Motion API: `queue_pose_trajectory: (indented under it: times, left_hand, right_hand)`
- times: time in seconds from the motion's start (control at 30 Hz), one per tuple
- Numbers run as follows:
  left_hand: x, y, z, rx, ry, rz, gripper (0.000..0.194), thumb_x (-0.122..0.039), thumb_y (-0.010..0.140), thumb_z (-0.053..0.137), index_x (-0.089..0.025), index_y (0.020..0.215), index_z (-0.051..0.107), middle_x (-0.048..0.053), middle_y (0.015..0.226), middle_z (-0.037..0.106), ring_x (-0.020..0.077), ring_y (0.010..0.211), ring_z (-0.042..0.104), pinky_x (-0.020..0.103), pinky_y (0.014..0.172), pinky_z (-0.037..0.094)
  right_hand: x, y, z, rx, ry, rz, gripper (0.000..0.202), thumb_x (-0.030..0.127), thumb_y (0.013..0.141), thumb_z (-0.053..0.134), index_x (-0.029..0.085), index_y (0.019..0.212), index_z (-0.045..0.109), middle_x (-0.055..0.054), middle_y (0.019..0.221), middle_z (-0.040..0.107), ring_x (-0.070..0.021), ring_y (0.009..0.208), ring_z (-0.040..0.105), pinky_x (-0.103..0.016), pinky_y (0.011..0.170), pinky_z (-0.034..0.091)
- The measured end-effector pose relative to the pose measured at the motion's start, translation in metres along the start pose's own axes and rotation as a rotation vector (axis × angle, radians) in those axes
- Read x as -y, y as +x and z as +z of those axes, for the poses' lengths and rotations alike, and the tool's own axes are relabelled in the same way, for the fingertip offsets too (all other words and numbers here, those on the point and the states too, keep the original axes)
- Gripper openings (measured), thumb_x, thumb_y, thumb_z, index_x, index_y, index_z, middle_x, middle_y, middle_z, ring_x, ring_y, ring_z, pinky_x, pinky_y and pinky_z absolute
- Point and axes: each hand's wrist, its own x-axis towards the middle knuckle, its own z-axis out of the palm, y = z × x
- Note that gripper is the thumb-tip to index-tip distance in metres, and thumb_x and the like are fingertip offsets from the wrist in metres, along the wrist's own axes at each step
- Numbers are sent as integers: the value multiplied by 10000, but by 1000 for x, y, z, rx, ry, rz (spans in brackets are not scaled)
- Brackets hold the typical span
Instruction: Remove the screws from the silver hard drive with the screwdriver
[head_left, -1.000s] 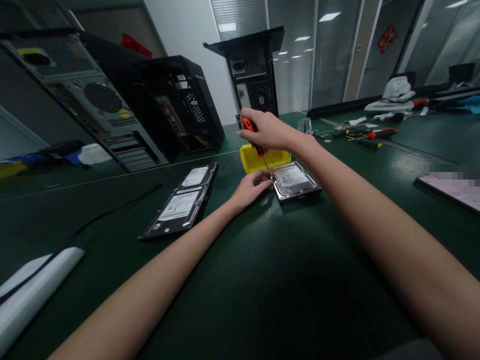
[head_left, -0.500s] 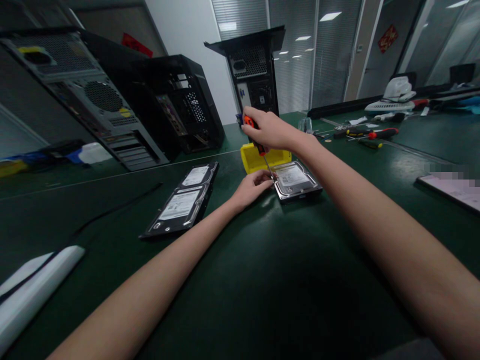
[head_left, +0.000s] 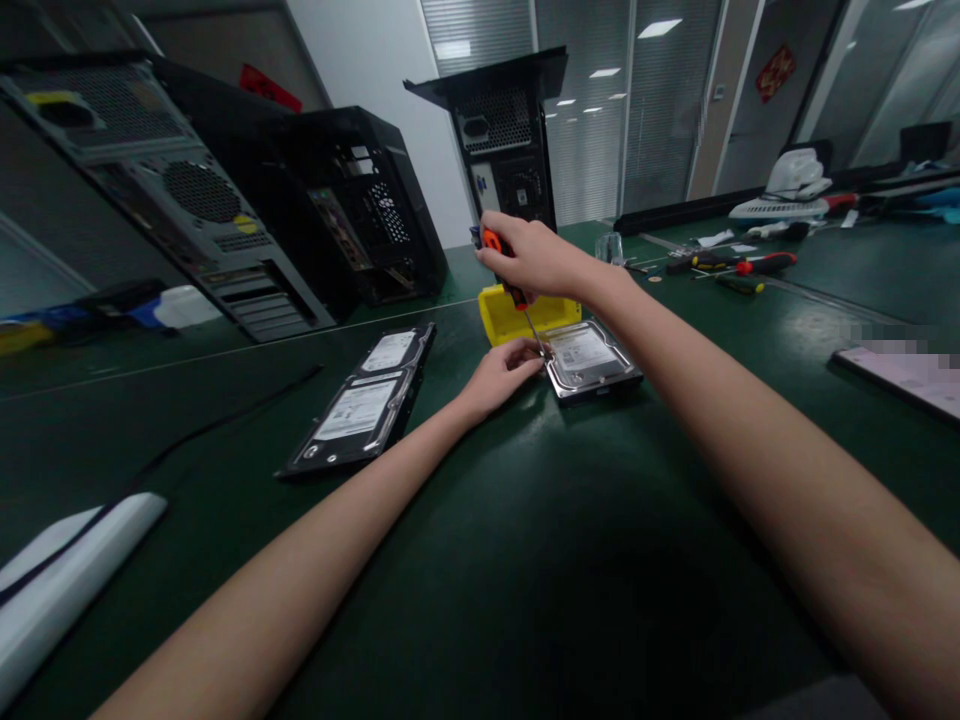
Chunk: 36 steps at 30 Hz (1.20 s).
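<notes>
My right hand (head_left: 534,258) is wrapped round the orange-and-black handle of a screwdriver (head_left: 517,295), whose shaft slants down to the left edge of a hard drive (head_left: 589,365). That drive lies flat, label up, on the green table. At the same edge, my left hand (head_left: 501,378) rests with its fingers curled and the fingertips close together beside the screwdriver tip. Whatever those fingertips pinch is too small to make out. Just behind the drive stands an open yellow box (head_left: 506,318), partly covered by my right hand.
Two more hard drives (head_left: 360,405) lie end to end at the left. Computer cases (head_left: 367,200) stand along the back left, and another case (head_left: 499,150) behind my hands. Pliers and other hand tools (head_left: 765,264) lie back right, a phone (head_left: 907,375) at the right.
Both hands stay at the drive's left edge with the screwdriver in place. The whole view has shifted very slightly; nothing else visibly differs.
</notes>
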Motion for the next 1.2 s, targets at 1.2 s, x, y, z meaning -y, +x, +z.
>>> queue_pose_trajectory:
  times: [1.2]
  left_hand:
    - [0,0,1,2,-26,3,276,-263,833,550,-106,1051,612,87,991,645,173,870,607,340,855,467]
  right_hand:
    - [9,1,0,47,-16,-19,360,402,904,352,148,1103,511,-77,974,600,-212,878,563,-353,831,407]
